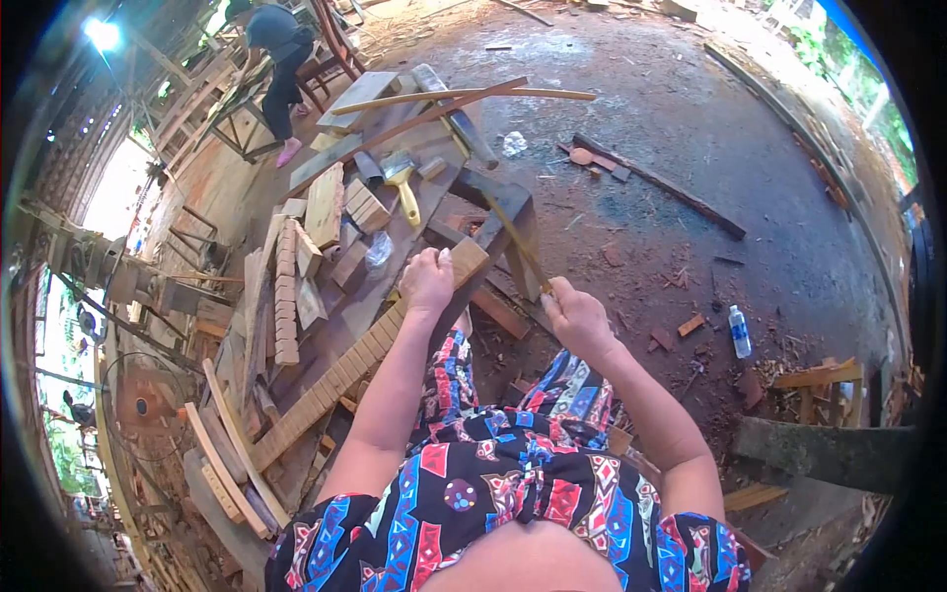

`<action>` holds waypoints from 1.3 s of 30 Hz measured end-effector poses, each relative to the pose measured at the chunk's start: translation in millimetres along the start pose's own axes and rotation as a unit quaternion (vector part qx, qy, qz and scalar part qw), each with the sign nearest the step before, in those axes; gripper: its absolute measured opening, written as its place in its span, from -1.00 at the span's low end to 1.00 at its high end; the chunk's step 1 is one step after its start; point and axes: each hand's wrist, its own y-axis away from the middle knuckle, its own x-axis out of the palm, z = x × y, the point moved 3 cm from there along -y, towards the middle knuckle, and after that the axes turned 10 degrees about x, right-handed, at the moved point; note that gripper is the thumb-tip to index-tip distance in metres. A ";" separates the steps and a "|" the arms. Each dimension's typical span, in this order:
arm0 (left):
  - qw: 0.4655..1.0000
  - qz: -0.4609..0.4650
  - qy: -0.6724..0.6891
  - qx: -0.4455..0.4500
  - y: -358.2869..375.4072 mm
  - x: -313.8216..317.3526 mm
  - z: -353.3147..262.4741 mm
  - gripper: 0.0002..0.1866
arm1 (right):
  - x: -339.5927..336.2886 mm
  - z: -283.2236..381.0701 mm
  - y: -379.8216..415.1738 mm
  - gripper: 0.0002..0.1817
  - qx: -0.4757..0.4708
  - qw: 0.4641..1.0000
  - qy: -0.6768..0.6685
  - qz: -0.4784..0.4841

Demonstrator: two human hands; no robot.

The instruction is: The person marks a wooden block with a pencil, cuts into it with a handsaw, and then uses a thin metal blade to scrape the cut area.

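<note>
My left hand is closed over the upper end of a long wooden bar scored with a row of evenly spaced cross lines. The bar lies slantwise over the cluttered bench, its far end down at the left. My right hand grips the near end of a long, thin yellowish strip. It runs up and away past the bar's end, beside a dark wooden frame; its kind I cannot tell. A flat paintbrush with a yellow handle rests on the bench beyond my left hand.
Wood blocks, another scored bar and crumpled clear plastic cover the bench. Curved slats lean lower left, near a fan. A water bottle stands right among scraps. Another person bends over work at upper left.
</note>
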 end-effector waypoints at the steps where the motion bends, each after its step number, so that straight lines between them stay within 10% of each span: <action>1: 0.998 0.052 -0.038 -0.015 -2.2 -0.1 -4.9 -0.55 | 5.4 6.1 -4.1 -0.79 -0.007 0.999 0.029 0.018; 39: 0.992 0.062 -0.106 -0.009 3.8 7.5 -18.5 -0.59 | 44.8 2.0 -5.7 -0.83 -0.012 0.966 0.215 0.146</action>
